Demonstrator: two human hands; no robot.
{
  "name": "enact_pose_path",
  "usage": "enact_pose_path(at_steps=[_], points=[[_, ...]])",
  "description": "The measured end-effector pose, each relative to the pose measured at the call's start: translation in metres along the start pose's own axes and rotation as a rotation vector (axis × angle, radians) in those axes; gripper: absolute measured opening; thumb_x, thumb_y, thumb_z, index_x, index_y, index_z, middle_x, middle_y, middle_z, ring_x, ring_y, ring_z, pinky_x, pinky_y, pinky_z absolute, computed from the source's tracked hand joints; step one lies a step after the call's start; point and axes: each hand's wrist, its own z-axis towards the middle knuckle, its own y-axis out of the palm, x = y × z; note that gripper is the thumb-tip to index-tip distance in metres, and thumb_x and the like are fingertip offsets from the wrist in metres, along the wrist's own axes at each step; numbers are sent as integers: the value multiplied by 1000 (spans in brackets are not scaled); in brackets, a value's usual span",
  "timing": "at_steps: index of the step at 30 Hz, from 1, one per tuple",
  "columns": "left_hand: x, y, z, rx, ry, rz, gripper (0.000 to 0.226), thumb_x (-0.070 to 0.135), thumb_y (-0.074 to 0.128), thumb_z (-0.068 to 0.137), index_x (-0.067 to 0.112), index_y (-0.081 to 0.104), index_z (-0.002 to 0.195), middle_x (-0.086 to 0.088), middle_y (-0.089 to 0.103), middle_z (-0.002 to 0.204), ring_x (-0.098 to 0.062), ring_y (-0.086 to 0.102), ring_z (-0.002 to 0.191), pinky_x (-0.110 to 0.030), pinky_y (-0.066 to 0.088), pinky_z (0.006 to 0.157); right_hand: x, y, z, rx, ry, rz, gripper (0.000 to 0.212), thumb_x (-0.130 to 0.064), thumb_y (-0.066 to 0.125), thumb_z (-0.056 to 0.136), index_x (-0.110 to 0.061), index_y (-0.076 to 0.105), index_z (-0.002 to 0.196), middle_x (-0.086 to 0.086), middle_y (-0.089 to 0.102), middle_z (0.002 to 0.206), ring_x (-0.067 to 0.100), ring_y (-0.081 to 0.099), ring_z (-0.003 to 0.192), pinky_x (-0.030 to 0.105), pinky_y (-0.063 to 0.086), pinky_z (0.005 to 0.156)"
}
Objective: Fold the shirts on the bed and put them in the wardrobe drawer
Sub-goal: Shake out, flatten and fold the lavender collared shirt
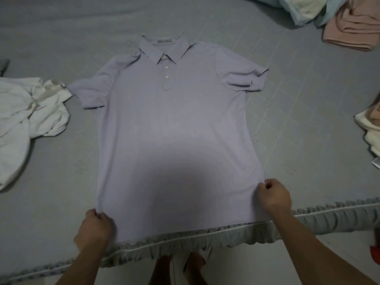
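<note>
A lilac polo shirt (176, 128) lies spread flat and face up on the grey bed (61, 182), collar away from me, buttons showing, both short sleeves out to the sides. My left hand (95, 229) grips the shirt's bottom left corner near the hem. My right hand (274, 197) pinches the bottom right side edge. The hem reaches the bed's ruffled front edge (205, 241). The wardrobe drawer is out of view.
A crumpled white shirt (26, 118) lies at the left. Folded pink cloth (353, 29) and pale blue and white garments (306, 9) sit at the back right. More cream and pink clothing (370, 128) pokes in at the right edge.
</note>
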Motion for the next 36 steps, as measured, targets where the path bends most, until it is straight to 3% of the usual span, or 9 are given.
enact_pose_path(at_steps=[6, 9, 11, 14, 17, 22, 28, 32, 36], points=[[2, -7, -3, 63, -104, 41, 37, 27, 51, 89, 9, 56, 120, -27, 55, 122, -47, 54, 111, -53, 42, 99, 4, -13, 3, -31, 79, -69, 23, -24, 58, 95, -8, 62, 111, 21, 63, 114, 40, 59, 104, 46, 49, 93], [29, -8, -15, 301, 258, -26, 49, 23, 49, 70, -1, 55, 112, -34, 49, 114, -52, 51, 99, -58, 43, 85, -21, -9, -5, 132, -102, -135, 38, -19, 63, 88, -6, 54, 123, 22, 53, 125, 40, 50, 113, 47, 43, 97], [61, -7, -17, 312, 562, 44, 57, 23, 52, 67, -3, 57, 118, -33, 50, 119, -51, 52, 100, -55, 45, 81, -45, -1, -6, 182, -373, -231, 50, -18, 64, 84, -4, 49, 130, 20, 49, 132, 37, 46, 121, 47, 40, 102], [123, 6, -18, 194, 847, 95, 62, 25, 51, 80, 0, 53, 136, -32, 40, 146, -50, 41, 131, -59, 39, 100, -87, 18, 1, 59, -684, -362, 71, -26, 58, 89, -4, 31, 151, 18, 26, 159, 35, 22, 147, 45, 19, 118], [181, 23, -17, 112, 973, 135, 64, 35, 43, 89, 13, 42, 149, -19, 24, 160, -40, 23, 147, -57, 24, 114, -124, 37, 18, -22, -857, -382, 75, -35, 49, 96, -7, 15, 157, 12, 6, 165, 29, 3, 153, 43, 1, 122], [244, 34, 15, 113, 1075, 205, 68, 47, 27, 90, 19, 36, 152, -13, 21, 162, -35, 18, 149, -55, 19, 117, -153, 49, 71, -19, -909, -502, 74, -44, 36, 101, -9, 3, 158, 8, -8, 165, 26, -6, 153, 43, -5, 123], [266, 25, 63, 131, 1198, 267, 65, 46, 37, 94, 18, 36, 152, -12, 23, 161, -34, 24, 148, -57, 25, 114, -139, 9, 132, 185, -334, -361, 80, -48, 20, 94, 3, 11, 155, 20, 3, 164, 33, 2, 152, 50, 3, 121], [318, 5, 86, 184, 1122, 162, 64, 42, 38, 93, 12, 40, 150, -15, 27, 160, -36, 26, 147, -58, 26, 114, -178, 8, 123, 246, -620, -287, 80, -46, 29, 94, 5, 14, 153, 24, 11, 162, 36, 6, 150, 48, -2, 121], [386, -18, 117, 260, 1048, 118, 65, 45, 30, 95, 15, 34, 152, -14, 23, 162, -35, 21, 149, -56, 20, 116, -267, 35, 134, 138, -957, -270, 76, -39, 42, 94, 0, 17, 155, 18, 11, 163, 32, 7, 152, 46, 3, 122]])
